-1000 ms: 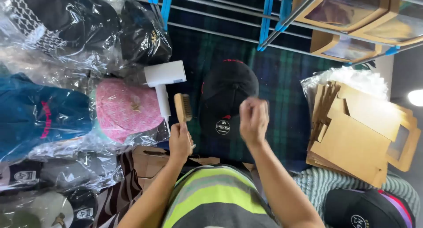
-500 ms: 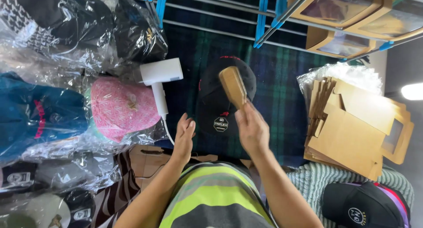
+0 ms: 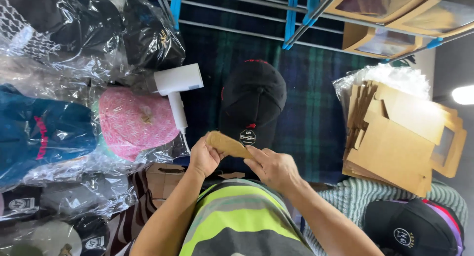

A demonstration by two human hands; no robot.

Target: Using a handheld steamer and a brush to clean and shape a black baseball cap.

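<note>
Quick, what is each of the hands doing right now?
Left hand: closed on one end of the flat tan wooden brush.
Right hand: fingers closed on the other end of the same brush.

White hair dryer (image 3: 177,88), pink cap (image 3: 134,121) in plastic, cardboard boxes (image 3: 400,137) w/ windows, plaid blanket (image 3: 316,103).

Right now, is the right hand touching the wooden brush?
Touching. The head view shows the right hand with fingertips on one end of the wooden brush; the left hand grips the other end.
</note>
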